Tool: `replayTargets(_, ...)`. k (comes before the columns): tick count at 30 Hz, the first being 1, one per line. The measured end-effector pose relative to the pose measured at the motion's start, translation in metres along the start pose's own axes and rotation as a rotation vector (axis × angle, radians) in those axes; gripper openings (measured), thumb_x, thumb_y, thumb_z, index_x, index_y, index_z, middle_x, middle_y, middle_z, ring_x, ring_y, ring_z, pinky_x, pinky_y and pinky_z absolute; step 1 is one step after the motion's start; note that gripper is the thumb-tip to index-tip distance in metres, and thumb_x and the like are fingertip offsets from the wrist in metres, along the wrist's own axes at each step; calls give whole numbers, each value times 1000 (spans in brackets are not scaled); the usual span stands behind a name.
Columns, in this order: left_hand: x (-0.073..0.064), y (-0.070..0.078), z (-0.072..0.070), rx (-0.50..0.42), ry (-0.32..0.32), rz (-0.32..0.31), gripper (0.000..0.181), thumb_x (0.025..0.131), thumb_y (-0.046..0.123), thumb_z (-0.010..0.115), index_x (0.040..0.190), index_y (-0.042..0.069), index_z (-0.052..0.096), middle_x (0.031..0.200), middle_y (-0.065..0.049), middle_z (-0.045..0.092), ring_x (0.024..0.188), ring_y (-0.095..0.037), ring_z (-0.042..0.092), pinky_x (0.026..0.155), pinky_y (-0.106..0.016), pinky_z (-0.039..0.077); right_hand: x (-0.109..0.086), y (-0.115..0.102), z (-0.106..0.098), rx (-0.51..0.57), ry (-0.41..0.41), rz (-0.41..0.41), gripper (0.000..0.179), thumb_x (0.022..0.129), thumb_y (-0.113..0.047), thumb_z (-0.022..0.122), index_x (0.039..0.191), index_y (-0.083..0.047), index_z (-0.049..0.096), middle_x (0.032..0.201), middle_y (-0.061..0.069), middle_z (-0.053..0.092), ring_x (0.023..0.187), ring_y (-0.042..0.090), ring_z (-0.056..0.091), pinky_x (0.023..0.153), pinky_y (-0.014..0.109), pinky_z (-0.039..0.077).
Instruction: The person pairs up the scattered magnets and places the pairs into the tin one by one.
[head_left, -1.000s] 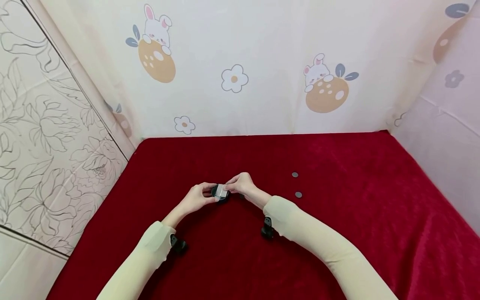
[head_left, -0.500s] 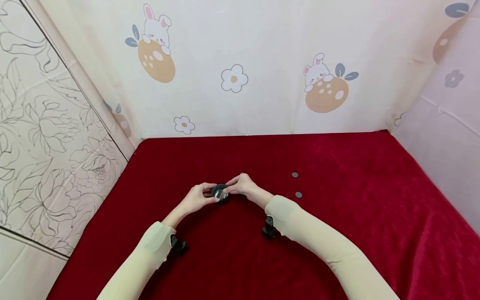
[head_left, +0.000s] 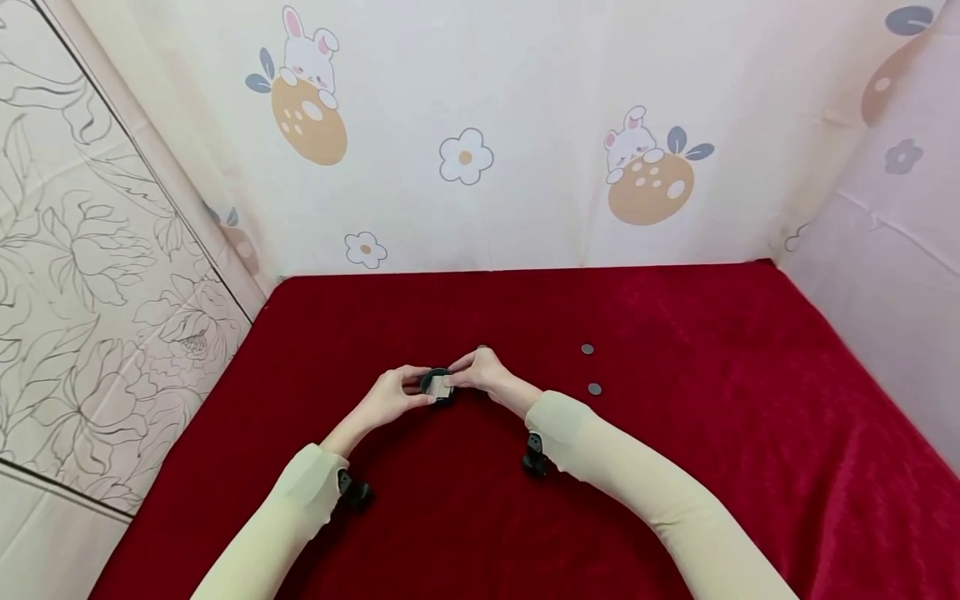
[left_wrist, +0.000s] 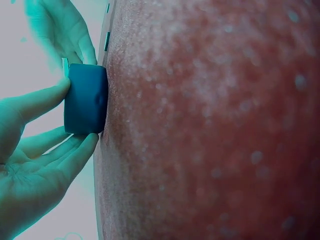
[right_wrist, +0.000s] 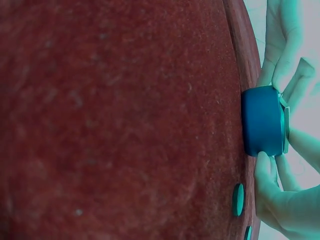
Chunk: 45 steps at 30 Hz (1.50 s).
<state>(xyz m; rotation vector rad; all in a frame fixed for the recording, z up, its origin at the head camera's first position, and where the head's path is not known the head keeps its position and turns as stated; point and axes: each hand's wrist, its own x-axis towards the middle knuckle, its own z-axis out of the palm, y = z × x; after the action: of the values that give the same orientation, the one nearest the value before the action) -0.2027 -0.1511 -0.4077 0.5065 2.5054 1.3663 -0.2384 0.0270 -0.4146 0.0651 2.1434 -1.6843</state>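
Observation:
Low on the red cloth sits a short, dark round cylinder (head_left: 430, 385) with a smooth side wall (right_wrist: 262, 120). A thin, pale square plate (head_left: 439, 386) lies over its top and shows edge-on in the right wrist view. My left hand (head_left: 388, 396) grips the cylinder from the left, thumb at the near top rim and fingers round its side. From the right, my right hand (head_left: 486, 372) rests its thumb on the plate and has fingers against the cylinder's side. Part of the plate is hidden under that thumb.
Two flat grey discs (head_left: 588, 349) lie to the right of my hands. Another disc (head_left: 482, 347) peeks out behind my right hand. Red velvet cloth (head_left: 480, 500) covers the table, with patterned curtains behind and at the sides. Black wrist cameras (head_left: 535, 454) hang beneath both sleeves.
The plate's look has shifted from bright white, to dark and clear, to pale again. Both hands stay almost where they were; a disc's edge has come into sight behind my right hand.

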Motion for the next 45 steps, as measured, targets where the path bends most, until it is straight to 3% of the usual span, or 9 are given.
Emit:
replayTargets(2,-1,2,-1,0,-1,-2,46,80,3,63,120,-11,47,119,-26,48,104,-37,53,82,-39,46,1,0,2,-21,5,-8,27,71,3,70,97,9,63,100,20,60,82,21,63,70,26,51)
replayTargets(6,4,-12,0,8,15,1,46,79,6,65,120,-8,49,118,-23,50,103,-33,54,81,-37,47,4,1,5,-63,19,-41,26,70,2,71,95,10,64,97,20,61,76,19,63,66,26,51)
replayTargets(12,11,-30,3,10,18,11,49,77,14,69,120,-3,51,118,-18,51,101,-29,56,79,-33,49,8,4,8,-239,21,-87,23,70,2,69,92,8,66,93,18,60,63,13,57,56,21,48)
replayTargets(16,11,-31,3,6,8,-16,49,77,14,69,120,1,51,118,-15,52,101,-27,57,80,-32,48,7,3,4,-173,-42,-55,25,73,3,67,96,11,63,102,22,58,73,18,62,63,24,51)
replayTargets(21,10,-26,1,57,10,-10,47,77,14,68,119,2,52,114,-13,55,98,-24,57,79,-34,48,0,-2,-5,-130,-125,-92,26,77,1,63,101,11,61,105,22,57,83,22,63,71,29,51)
replayTargets(25,9,-20,3,178,20,26,49,79,16,67,121,0,50,114,-13,55,100,-25,55,82,-36,46,-7,-3,-16,-231,-158,-191,25,80,-5,62,102,7,62,95,15,63,82,24,61,72,32,51)
replayTargets(30,7,-7,8,289,94,105,47,80,18,65,122,0,50,116,-13,53,107,-26,50,88,-41,41,-19,-4,-38,-409,-209,-340,26,83,-10,60,104,3,63,98,13,63,83,25,58,70,32,48)
replayTargets(35,10,4,14,251,137,214,36,81,11,63,115,2,56,110,-9,55,102,-26,52,84,-41,44,-29,1,-62,-522,-243,-477,26,85,-10,58,105,5,61,103,17,61,85,19,56,70,27,46)
replayTargets(45,22,20,33,242,36,320,33,82,9,62,112,-1,56,109,-11,53,98,-30,54,81,-40,46,-49,17,-102,-602,-200,-495,24,84,-9,58,103,4,61,100,17,61,86,22,59,70,28,48)
